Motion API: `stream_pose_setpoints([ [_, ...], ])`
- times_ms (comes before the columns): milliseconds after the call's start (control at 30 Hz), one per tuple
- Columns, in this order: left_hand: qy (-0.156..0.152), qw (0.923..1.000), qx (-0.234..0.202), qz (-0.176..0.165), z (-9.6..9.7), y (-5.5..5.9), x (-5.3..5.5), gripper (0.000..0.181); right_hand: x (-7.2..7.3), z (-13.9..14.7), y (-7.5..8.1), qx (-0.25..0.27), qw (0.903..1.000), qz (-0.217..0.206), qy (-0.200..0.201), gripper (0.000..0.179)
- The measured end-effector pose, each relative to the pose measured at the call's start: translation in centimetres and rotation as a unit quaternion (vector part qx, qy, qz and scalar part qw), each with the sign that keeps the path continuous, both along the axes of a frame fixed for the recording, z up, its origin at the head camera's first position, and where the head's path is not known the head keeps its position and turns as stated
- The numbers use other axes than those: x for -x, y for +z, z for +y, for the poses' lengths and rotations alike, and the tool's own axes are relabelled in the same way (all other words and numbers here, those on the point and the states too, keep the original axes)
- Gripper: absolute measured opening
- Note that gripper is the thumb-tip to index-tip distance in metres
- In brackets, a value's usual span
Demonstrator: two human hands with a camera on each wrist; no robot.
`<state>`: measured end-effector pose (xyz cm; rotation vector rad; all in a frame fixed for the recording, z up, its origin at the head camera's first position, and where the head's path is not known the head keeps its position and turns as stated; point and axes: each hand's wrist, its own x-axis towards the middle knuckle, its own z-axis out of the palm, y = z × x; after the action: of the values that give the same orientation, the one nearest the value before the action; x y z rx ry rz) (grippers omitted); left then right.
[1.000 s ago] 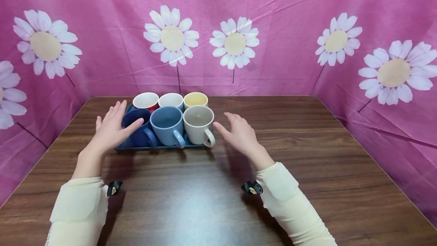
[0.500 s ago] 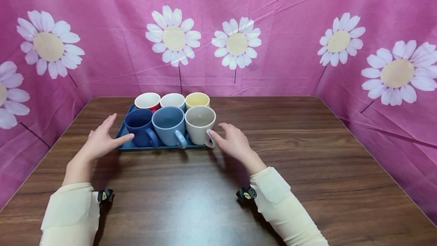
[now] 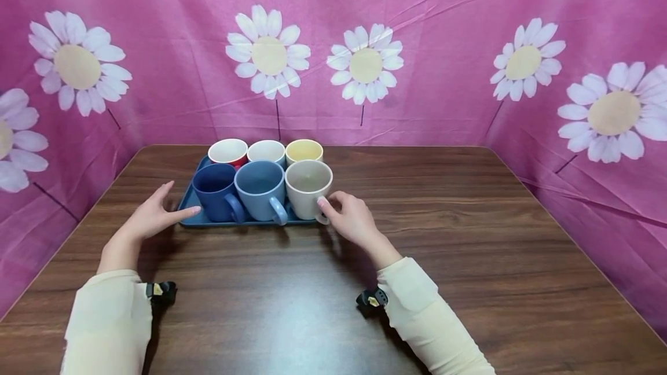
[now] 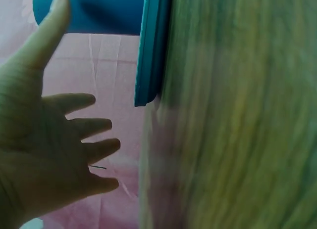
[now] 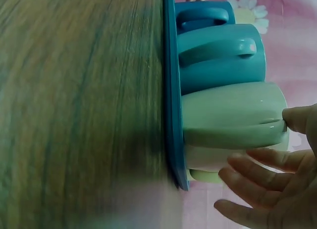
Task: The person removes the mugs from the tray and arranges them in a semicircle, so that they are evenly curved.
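Several mugs stand in two rows on a blue tray (image 3: 189, 217) towards the back left of the table. In front are a dark blue mug (image 3: 211, 195), a light blue mug (image 3: 257, 192) and a beige mug (image 3: 302, 195), handles turned towards me. My right hand (image 3: 356, 221) pinches the beige mug's handle between thumb and index finger; its other fingers hang apart in the right wrist view. The mug still stands on the tray. My left hand (image 3: 146, 219) is spread beside the tray's left end, thumb pointing towards the dark blue mug, holding nothing.
Behind stand a red mug with white inside (image 3: 227, 151), a pale blue one with white inside (image 3: 266, 151) and a yellow one (image 3: 304, 150). A pink cloth (image 3: 427, 103) printed with daisies hangs around the brown wooden table (image 3: 469, 247).
My left hand has drawn back leftwards from over the dark blue mug and lowered. My right hand has moved left to the beige mug and taken its handle. The mugs have stayed in place.
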<state>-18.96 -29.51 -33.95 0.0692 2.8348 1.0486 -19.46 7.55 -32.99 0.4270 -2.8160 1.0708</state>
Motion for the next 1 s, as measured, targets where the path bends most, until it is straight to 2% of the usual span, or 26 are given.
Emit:
stream_pose_setpoints([
  [167, 0.000, 0.9995, -0.001, -0.032, -0.5, -0.9, 0.1, 0.097, 0.2, -0.4, -0.3, 0.057, 0.9983, -0.010, 0.009, 0.025],
  [300, 0.001, 0.9989, -0.008, -0.047, -0.8, -1.7, 0.3, 0.097, 0.4, -0.7, -0.6, 0.136, 0.9894, -0.049, 0.016, 0.023],
  [367, 0.002, 0.9990, 0.002, -0.045, -0.9, -2.0, 0.3, 0.097, 0.5, -0.9, -0.8, 0.183, 0.9798, -0.079, 0.015, 0.025],
  [467, 0.005, 0.9988, 0.027, -0.040, -1.0, -2.2, 0.2, 0.096, 0.5, -1.2, -0.8, 0.248, 0.9604, -0.128, 0.010, 0.026],
  [600, 0.008, 0.9978, 0.055, -0.035, -0.9, -2.5, 0.3, 0.097, 0.5, -1.6, -0.9, 0.306, 0.9348, -0.181, -0.002, 0.028],
  [833, 0.013, 0.9975, 0.061, -0.034, -0.8, -3.3, 0.4, 0.099, 0.7, -1.6, -0.5, 0.338, 0.9067, -0.252, -0.007, 0.029],
  [1000, 0.013, 0.9979, 0.057, -0.030, -0.7, -3.5, 0.4, 0.098, 0.9, -1.5, 0.2, 0.361, 0.8786, -0.312, -0.009, 0.026],
])
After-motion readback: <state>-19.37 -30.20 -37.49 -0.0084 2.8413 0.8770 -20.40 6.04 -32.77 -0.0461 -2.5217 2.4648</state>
